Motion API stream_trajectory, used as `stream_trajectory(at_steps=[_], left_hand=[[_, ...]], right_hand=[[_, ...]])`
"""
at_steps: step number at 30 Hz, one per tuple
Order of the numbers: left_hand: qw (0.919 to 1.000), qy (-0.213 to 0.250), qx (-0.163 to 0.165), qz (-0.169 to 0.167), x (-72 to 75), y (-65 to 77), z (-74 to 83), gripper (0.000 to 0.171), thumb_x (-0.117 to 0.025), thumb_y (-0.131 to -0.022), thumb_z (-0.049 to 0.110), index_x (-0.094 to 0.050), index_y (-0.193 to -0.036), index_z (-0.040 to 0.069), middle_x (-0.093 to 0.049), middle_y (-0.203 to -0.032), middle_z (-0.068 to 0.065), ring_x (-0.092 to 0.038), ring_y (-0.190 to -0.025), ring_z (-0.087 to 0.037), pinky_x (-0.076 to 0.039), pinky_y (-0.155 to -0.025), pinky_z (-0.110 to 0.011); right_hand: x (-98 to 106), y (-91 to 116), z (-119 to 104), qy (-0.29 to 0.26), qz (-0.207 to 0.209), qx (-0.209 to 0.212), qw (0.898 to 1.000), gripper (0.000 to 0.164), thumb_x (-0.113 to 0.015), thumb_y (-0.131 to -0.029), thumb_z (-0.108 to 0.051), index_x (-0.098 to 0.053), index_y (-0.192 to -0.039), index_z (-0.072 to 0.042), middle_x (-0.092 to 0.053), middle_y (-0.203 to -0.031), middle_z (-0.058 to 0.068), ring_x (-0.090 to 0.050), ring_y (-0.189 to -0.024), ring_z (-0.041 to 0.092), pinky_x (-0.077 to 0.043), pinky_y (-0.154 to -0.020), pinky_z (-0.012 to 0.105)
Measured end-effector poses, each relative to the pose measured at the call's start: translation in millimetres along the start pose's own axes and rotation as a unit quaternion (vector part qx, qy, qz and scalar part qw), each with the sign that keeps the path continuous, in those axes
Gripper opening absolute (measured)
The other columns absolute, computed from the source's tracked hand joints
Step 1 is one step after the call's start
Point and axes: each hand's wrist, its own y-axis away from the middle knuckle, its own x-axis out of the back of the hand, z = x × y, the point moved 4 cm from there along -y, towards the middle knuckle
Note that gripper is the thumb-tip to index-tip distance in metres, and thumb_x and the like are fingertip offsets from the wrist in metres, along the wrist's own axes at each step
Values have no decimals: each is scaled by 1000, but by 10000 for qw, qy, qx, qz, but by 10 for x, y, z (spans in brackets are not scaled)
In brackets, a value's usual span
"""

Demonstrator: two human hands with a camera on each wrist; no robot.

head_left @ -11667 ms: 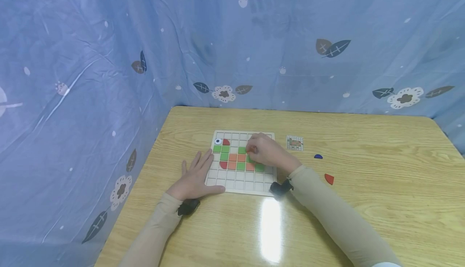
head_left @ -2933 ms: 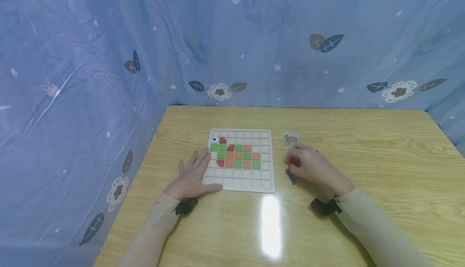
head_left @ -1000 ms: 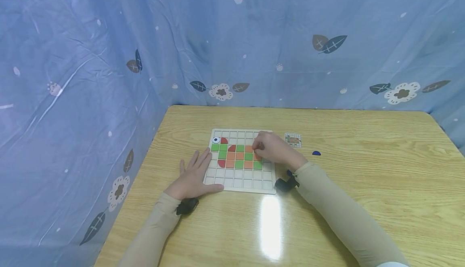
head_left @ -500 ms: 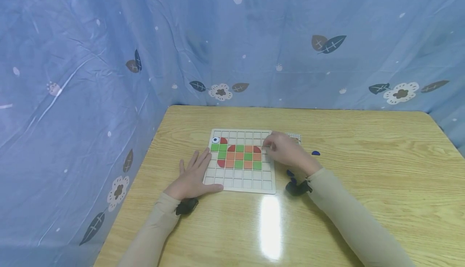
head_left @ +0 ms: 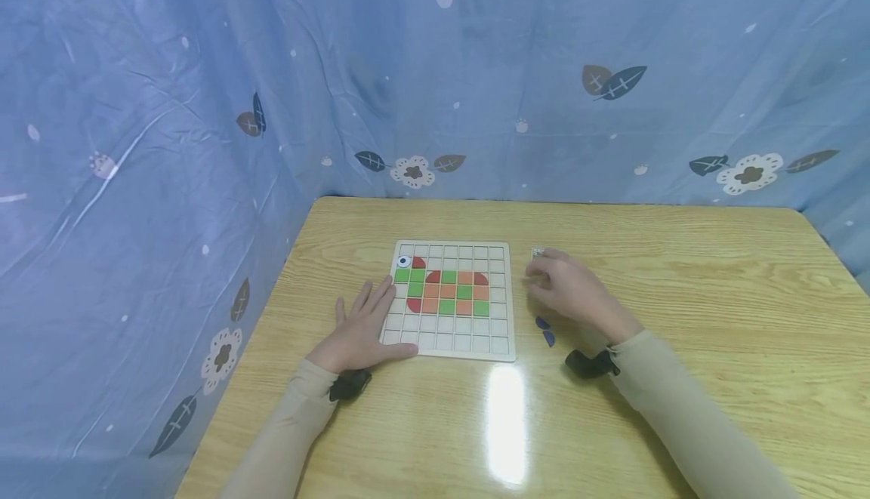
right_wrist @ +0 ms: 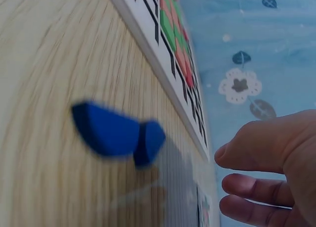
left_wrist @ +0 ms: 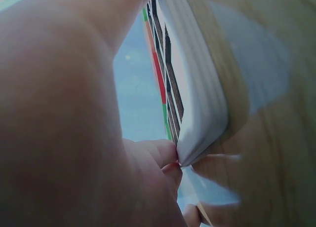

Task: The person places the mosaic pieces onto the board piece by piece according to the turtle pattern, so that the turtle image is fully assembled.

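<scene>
A white gridded board (head_left: 454, 343) lies on the table, with green, orange and red tiles set in it and a round eye piece (head_left: 403, 261) at upper left. My left hand (head_left: 355, 337) rests along its left edge, fingers spread and thumb at the near edge; the left wrist view has fingers touching the board's corner (left_wrist: 197, 133). To the right of the board, my right hand (head_left: 578, 293) hovers with nothing between its bent fingers. It partly covers a small pattern card (head_left: 538, 252). Two blue pieces (right_wrist: 106, 131) lie end to end below that hand.
The wooden table (head_left: 680, 272) reaches far to the right. Blue patterned cloth (head_left: 516, 91) hangs behind it and along its left side. A bright reflection (head_left: 506, 423) shows in front of the board.
Red quarter pieces have come onto the board, the latest at the upper right of the pattern. My right hand then drew back rightward over the card. My left hand has kept its place.
</scene>
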Motion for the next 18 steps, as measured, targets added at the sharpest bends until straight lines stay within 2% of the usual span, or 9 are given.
stream_trajectory(at_steps=[3,5,11,18], left_hand=[[10000,-32,18,-16,-2,-2,0,120,-71,-84,72,-14,-168,8,-5,-177,-6,-2,-162,-44,2,-115,-82],[10000,-37,20,-13,-8,-8,-2,120,-71,-84,73,-14,-168,9,-5,-177,-5,-1,-162,-44,2,-116,-81],[10000,-42,-6,21,-40,-27,-31,121,-71,-83,74,-16,-168,9,-5,-177,-5,-2,-162,-44,3,-116,-81],[10000,-94,-21,14,-41,-27,-35,121,-72,-83,74,-16,-168,9,-5,-177,-5,-3,-162,-44,2,-115,-81]], right_hand=[[42,68,96,77,105,-18,9999,23,-72,-91,-7,-75,-113,-1,-68,-103,11,-68,-89,25,-59,-79,44],[81,117,159,128,171,-30,9998,24,-72,-90,-5,-76,-113,0,-68,-100,11,-65,-85,21,-58,-76,42],[204,275,322,303,210,-203,9991,22,-73,-89,-5,-75,-110,1,-67,-104,15,-65,-85,25,-57,-76,46],[255,384,446,493,-135,-462,9976,19,-69,-90,-3,-75,-108,-1,-65,-102,16,-58,-82,24,-52,-71,43]])
